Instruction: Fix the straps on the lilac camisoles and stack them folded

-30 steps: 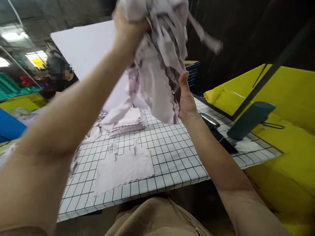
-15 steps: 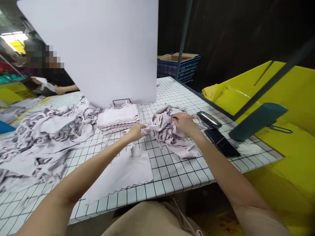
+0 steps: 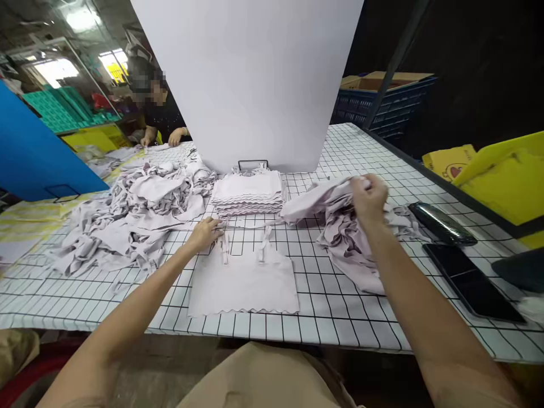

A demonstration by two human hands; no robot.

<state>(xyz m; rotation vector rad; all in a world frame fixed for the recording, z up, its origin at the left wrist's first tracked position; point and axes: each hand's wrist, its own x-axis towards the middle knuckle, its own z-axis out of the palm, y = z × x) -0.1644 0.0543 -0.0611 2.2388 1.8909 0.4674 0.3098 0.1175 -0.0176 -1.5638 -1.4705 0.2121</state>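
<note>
My right hand (image 3: pixel 370 199) is closed on a pale lilac camisole (image 3: pixel 317 203), lifting it off the crumpled heap of camisoles (image 3: pixel 351 241). A thin strap stretches from that camisole across to my left hand (image 3: pixel 207 233), whose fingers are pinched on it. Below my left hand a camisole (image 3: pixel 244 283) lies flat near the front edge, its two straps pointing away from me and its wavy hem towards me. Behind it stands a neat stack of folded camisoles (image 3: pixel 249 192).
Loose garments (image 3: pixel 127 226) spread over the left side of the grid-patterned table (image 3: pixel 331 317). A tall white board (image 3: pixel 255 85) rises behind the stack; a blue board (image 3: pixel 38 153) stands left. At right lie a phone (image 3: pixel 471 280) and a dark shiny case (image 3: pixel 442 222). A co-worker (image 3: pixel 164 116) sits beyond.
My view has swung left. My right hand has raised the camisole from the heap, while my left hand has drawn its strap out to the left, away from the heap.
</note>
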